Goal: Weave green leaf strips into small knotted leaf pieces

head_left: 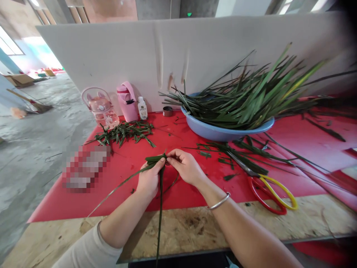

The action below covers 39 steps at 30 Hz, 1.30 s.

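Observation:
My left hand (150, 178) is closed around a folded bundle of green leaf strips (153, 160), its thumb pressed on the near side. Long thin ends trail from the bundle, one toward the lower left and another straight down past the table edge. With thumb and forefinger pinched together, my right hand (184, 165) meets the bundle's right end; its fingertips hide exactly what they grip there. To the right lie scissors (258, 175) with one red and one yellow handle, their blades among cut leaf pieces (227, 160).
A blue basin (223, 130) heaped with long green leaves (248, 96) stands at the back right. Short leaf scraps (125, 132) lie back left, near a pink jug (104, 111), a pink bottle holder (128, 104), a small white bottle (142, 108) and a round tin (167, 111). A white board (111, 56) rises behind.

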Tool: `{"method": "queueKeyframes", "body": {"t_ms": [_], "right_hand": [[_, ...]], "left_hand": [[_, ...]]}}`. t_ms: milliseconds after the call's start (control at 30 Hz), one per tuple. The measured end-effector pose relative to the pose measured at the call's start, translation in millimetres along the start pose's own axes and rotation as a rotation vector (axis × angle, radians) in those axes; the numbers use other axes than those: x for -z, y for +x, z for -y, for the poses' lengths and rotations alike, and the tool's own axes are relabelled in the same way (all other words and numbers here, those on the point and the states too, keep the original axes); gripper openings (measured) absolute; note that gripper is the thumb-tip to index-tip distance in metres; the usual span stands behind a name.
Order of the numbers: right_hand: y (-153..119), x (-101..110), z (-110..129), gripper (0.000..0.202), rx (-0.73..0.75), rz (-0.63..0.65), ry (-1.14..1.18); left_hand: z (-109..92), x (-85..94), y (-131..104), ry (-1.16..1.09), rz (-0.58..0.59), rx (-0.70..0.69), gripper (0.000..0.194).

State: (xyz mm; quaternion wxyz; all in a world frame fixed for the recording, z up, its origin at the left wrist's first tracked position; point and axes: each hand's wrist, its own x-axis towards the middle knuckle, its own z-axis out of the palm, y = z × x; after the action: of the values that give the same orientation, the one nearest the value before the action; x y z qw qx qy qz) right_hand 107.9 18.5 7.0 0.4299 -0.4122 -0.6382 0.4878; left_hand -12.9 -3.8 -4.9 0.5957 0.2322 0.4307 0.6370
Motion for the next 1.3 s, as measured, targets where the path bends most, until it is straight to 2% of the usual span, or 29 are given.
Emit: {"method": "queueKeyframes", "body": {"t_ms": [167, 333, 567, 733, 933, 1033, 1133, 1233, 1300], "right_hand": [[2, 0, -5, 0.013, -0.072, -0.059, 0.071], [3, -2, -3, 0.013, -0.115, -0.052, 0.058], [3, -2, -7, 0.017, -0.022, -0.021, 0.013], [0, -2, -10, 0.012, 0.106, -0.102, -0.079], [-1, 0, -9, 0.024, 0.075, -0.070, -0.017], [0, 4, -5, 0.023, 0.053, -0.031, 0.031], [0, 11, 0, 0.025, 0.032, 0.020, 0.104], [1, 14, 3, 0.021, 0.019, -0.001, 0.147], [1, 12, 4, 0.020, -0.019, -0.028, 0.188]], "left_hand": [[2, -0.1, -2, 0.012, 0.002, 0.019, 0.023], [2, -0.3, -3, 0.002, 0.008, 0.068, 0.025], [-1, 0.2, 0, 0.000, 0.013, 0.072, 0.025], [-1, 0.5, 0, 0.055, 0.007, 0.026, 0.030], [-1, 0.0, 0, 0.021, 0.028, 0.075, 0.026], [-5, 0.0, -1, -0.019, 0.054, 0.147, 0.023], [-10, -0.6, -3, -0.079, 0.100, 0.325, 0.019], [-12, -1.3, -5, -0.110, 0.128, 0.458, 0.010], [-12, -1.4, -6, -0.104, 0.155, 0.472, 0.009]]}}
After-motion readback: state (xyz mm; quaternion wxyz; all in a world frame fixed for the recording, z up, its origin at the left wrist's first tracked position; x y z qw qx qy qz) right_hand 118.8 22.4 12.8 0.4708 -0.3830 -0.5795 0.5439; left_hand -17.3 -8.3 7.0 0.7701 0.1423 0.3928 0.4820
